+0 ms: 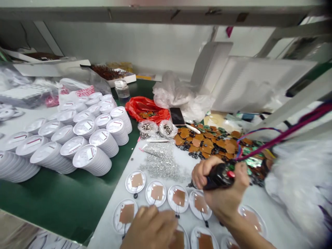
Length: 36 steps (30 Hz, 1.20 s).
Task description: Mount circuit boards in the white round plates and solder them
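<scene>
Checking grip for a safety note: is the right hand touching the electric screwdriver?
Touching: the head view shows the right hand wrapped around the electric screwdriver.

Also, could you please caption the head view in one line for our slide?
Right hand grips a corded electric screwdriver above white discs bearing brown pads, left hand beside them.

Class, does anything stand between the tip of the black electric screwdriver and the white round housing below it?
Nothing visible does: the screwdriver in the right hand hovers just above that housing.
</scene>
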{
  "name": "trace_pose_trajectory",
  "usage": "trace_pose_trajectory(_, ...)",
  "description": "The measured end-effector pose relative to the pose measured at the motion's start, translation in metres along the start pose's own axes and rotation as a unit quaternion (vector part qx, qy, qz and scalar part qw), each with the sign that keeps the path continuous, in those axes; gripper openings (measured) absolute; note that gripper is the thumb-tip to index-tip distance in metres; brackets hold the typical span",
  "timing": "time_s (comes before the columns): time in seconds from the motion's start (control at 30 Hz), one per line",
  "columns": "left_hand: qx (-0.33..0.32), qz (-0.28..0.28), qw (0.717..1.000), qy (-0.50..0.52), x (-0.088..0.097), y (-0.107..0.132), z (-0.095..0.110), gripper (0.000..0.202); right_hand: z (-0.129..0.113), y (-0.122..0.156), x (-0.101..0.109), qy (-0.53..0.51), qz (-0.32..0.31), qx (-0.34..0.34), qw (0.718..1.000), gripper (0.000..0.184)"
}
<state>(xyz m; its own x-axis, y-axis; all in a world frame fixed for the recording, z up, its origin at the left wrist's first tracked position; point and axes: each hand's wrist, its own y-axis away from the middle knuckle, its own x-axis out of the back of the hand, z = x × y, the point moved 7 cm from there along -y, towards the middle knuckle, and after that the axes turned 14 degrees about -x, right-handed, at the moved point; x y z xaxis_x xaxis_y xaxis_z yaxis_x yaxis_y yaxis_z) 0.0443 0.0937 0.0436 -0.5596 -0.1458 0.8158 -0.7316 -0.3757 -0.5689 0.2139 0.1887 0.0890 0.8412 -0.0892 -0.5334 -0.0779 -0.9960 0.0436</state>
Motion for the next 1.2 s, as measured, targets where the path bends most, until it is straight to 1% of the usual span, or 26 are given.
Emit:
trace_pose_trajectory(0.1,0.055,-0.078,0.995,0.008,-0.016,-0.021,-0.034,0.032,0.017,-0.006,-0.003,-0.001,-0.008,-0.001,1.000,0.061)
trace_pose_trajectory(0.17,0.052,-0.124,0.990,0.042,-0.032,-0.026,-0.043,0.028,0.026,-0.009,-0.004,-0.001,-0.012,-0.007,1.000,0.060)
trace_pose_trajectory(0.23,0.053,-0.136,0.988,0.059,-0.040,-0.025,-0.047,0.026,0.030,-0.011,-0.005,0.001,-0.015,-0.015,1.000,0.058)
trace_pose_trajectory(0.3,0.069,-0.121,0.988,0.063,-0.038,-0.022,-0.049,0.029,0.027,-0.011,-0.006,0.002,-0.017,-0.018,1.000,0.057)
trace_pose_trajectory(0.4,0.120,-0.102,0.983,0.091,-0.030,-0.022,-0.057,0.029,0.013,-0.006,-0.011,-0.001,-0.026,-0.012,1.000,0.060)
trace_pose_trajectory(0.47,0.147,-0.097,0.977,0.123,-0.028,-0.028,-0.061,0.024,0.001,-0.001,-0.015,-0.003,-0.035,-0.010,0.999,0.062)
trace_pose_trajectory(0.53,0.160,-0.091,0.971,0.154,-0.029,-0.038,-0.063,0.020,-0.008,0.004,-0.020,-0.007,-0.043,-0.015,0.999,0.064)
trace_pose_trajectory(0.63,0.175,-0.075,0.962,0.197,-0.033,-0.051,-0.063,0.004,-0.016,0.011,-0.022,-0.017,-0.049,-0.018,0.998,0.066)
trace_pose_trajectory(0.73,0.192,-0.055,0.950,0.241,-0.034,-0.055,-0.060,0.010,-0.020,0.017,-0.019,-0.029,-0.040,-0.017,0.999,0.067)
trace_pose_trajectory(0.9,0.211,-0.013,0.926,0.313,-0.033,-0.054,-0.053,0.019,-0.027,0.028,-0.014,-0.049,-0.032,-0.034,0.998,0.066)
trace_pose_trajectory(1.1,0.228,0.002,0.905,0.358,-0.039,-0.058,-0.042,0.016,-0.043,0.046,0.001,-0.052,-0.015,-0.023,0.998,0.065)
trace_pose_trajectory(1.2,0.230,0.011,0.887,0.400,-0.042,-0.063,-0.034,0.014,-0.049,0.054,0.008,-0.051,-0.016,-0.016,0.998,0.068)
